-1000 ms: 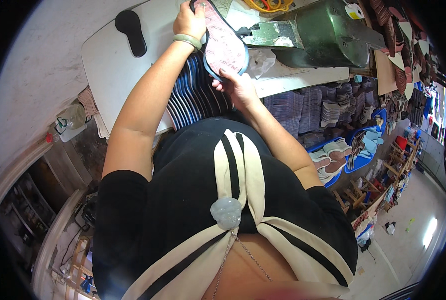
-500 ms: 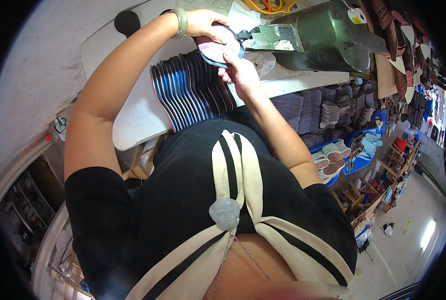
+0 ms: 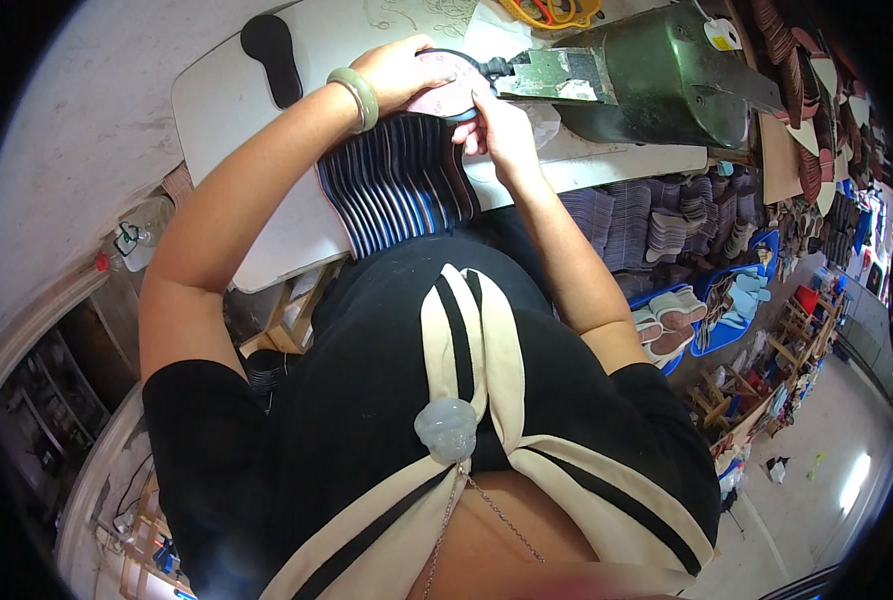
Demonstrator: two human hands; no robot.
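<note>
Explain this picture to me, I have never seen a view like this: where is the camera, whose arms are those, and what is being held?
The camera sits on the person's head and looks down, so the dark top and both forearms are their own. The wide lens bends straight edges. Both hands work at a white table. The left hand and the right hand together hold a flat pink insole up against the nose of a green machine. Below the hands lies a fanned stack of dark insoles. One black insole lies apart at the table's far end.
</note>
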